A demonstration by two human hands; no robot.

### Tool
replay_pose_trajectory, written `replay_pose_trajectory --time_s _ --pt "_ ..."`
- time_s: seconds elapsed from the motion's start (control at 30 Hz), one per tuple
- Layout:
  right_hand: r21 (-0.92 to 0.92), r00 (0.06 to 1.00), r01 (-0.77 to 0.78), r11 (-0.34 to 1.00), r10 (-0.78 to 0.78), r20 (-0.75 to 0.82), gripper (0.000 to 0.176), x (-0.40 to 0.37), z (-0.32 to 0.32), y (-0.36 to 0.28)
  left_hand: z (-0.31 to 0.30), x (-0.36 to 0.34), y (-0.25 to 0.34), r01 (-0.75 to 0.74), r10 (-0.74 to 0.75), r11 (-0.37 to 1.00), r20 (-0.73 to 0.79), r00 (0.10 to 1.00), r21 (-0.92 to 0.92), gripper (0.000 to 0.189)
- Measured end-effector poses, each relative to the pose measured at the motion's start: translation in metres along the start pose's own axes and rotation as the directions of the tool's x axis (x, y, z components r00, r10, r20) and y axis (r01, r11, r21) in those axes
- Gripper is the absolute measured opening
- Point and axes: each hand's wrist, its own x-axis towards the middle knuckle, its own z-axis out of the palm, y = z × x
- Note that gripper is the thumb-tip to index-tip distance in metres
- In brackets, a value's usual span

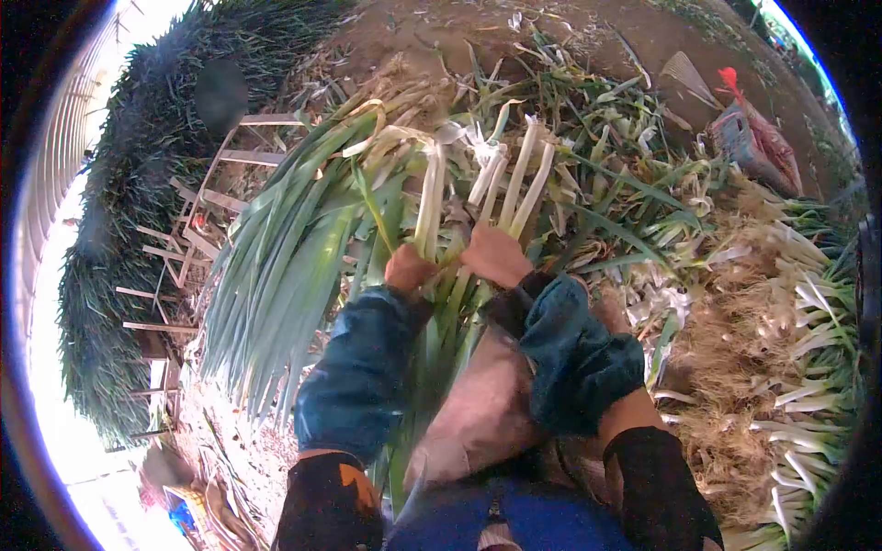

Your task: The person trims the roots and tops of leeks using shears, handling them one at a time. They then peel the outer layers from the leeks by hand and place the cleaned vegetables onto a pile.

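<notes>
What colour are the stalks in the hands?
White stalks, turning green at the leaves; the head view shows it best.

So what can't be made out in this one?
Head view only.
left hand: fingers buried among the leek stalks, grip unclear.
right hand: seen from the back, fingers hidden behind it.
bag at the upper right: contents too small, warped by the lens edge.
</notes>
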Motion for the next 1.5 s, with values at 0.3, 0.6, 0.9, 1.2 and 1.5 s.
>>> replay_pose_trajectory --time_s 0.3,0.6,0.9,1.2,1.5 --pt "-0.123 0.986 0.013 0.992 -0.034 -0.164 0.035 -0.024 -0.035 0.009 -0.007 -0.048 0.072 0.022 0.026 0.974 0.205 0.978 -0.227 0.036" --pt "-0.092 0.978 -0.161 0.983 0.146 -0.152 0.045 -0.012 -0.018 0.031 0.03 -0.047 0.029 -0.263 0.258 0.916 -0.055 0.964 -0.304 0.048" --pt "-0.001 0.998 0.05 0.999 -0.05 0.032 0.049 -0.014 0.008 -0.011 -0.107 -0.007 -0.082 0.29 0.184 0.572 -0.464 0.866 0.767 0.056" --pt "0.066 0.977 0.195 0.979 -0.2 0.078 0.046 -0.032 0.028 -0.058 -0.078 -0.04 -0.04 0.1 -0.042 0.819 -0.115 0.992 0.565 0.037" --pt "0.026 0.965 0.116 0.993 -0.119 0.234 0.05 -0.062 0.008 -0.05 -0.083 -0.108 -0.02 -0.035 0.03 0.986 0.035 0.999 0.166 0.055"
